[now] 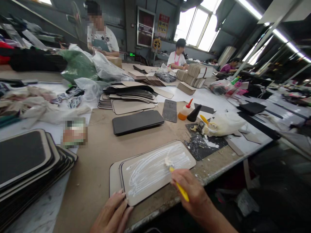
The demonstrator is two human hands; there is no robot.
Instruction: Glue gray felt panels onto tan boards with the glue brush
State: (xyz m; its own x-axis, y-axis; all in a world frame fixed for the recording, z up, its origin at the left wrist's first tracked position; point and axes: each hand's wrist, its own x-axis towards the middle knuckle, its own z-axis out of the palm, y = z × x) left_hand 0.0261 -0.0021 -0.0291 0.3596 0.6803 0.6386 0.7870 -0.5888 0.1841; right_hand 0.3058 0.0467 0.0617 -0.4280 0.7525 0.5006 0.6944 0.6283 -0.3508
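A beige rounded board point(155, 181) lies on the brown work surface, streaked with white glue and overlapping at least one similar board point(114, 181) beneath it. My right hand point(191, 191) is closed around a yellow-handled brush point(182, 191), its white, glue-covered tip resting on the streaked face right of the middle. With fingers stretched out, my left hand point(113, 212) lies at the boards' near left corner, touching the edge. Beyond the boards sits a stack of dark rounded panels point(138, 122). A glue-smeared dark sheet point(198, 152) borders the board's right end.
A white plastic bag of glue point(225, 123) with another yellow handle point(204, 119) is at right. Behind stand an orange-filled bottle point(183, 113) and a black cone-shaped object point(194, 113). Dark panels point(24, 155) are piled at left; boards point(132, 106) are stacked behind. Co-workers point(103, 40) sit farther back.
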